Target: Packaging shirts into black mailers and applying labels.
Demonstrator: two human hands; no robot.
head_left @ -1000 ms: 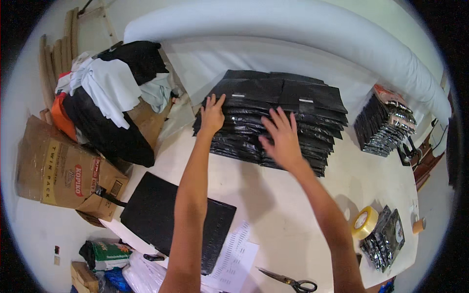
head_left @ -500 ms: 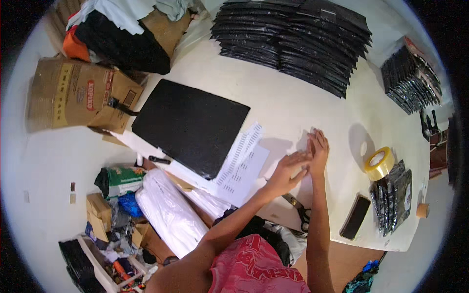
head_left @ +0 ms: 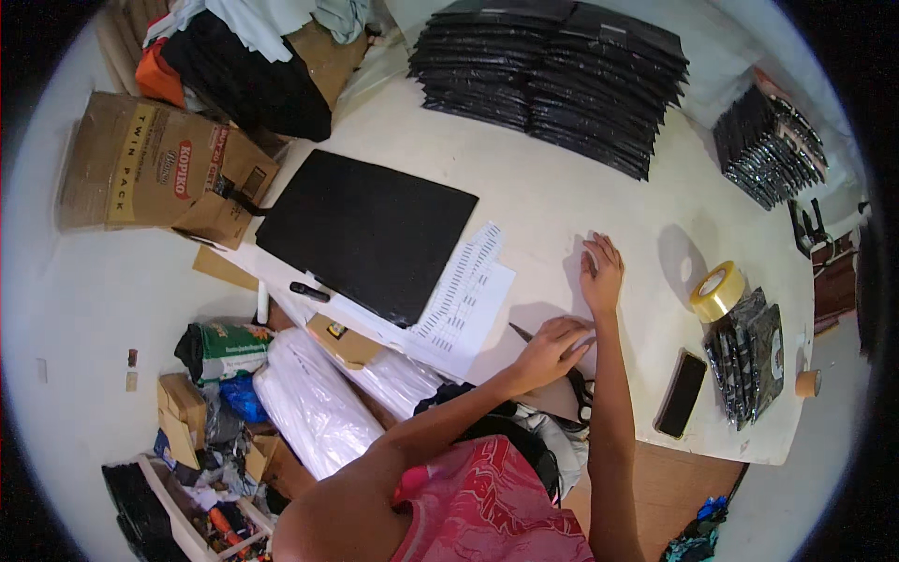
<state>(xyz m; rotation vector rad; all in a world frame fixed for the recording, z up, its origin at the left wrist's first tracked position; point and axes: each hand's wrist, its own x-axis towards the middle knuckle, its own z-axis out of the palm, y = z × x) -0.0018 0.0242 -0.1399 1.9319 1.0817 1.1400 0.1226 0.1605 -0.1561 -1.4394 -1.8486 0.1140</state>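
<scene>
My left hand (head_left: 554,352) is low over the table's near edge, palm down, with its fingers stretched toward my right forearm. Partly beneath it lie scissors (head_left: 584,405), whose blade tip and dark handles show on either side; whether the hand touches them I cannot tell. Farther out, my right hand (head_left: 602,272) rests at the table surface with loosely bent, parted fingers and nothing visible in it. Left of the hands, printed label sheets (head_left: 478,314) lie partly under a flat black package (head_left: 370,229).
Stacked black packages (head_left: 548,80) stand at the far side of the white table (head_left: 562,201), with another stack (head_left: 770,140) at far right. A tape roll (head_left: 717,291), phone (head_left: 682,394) and bagged black items (head_left: 744,361) sit right. A cardboard box (head_left: 159,169) stands left.
My hands were together over the table. They have come apart: the left has drawn back toward me over the scissors, while the right has shifted slightly away. The view has tilted a little.
</scene>
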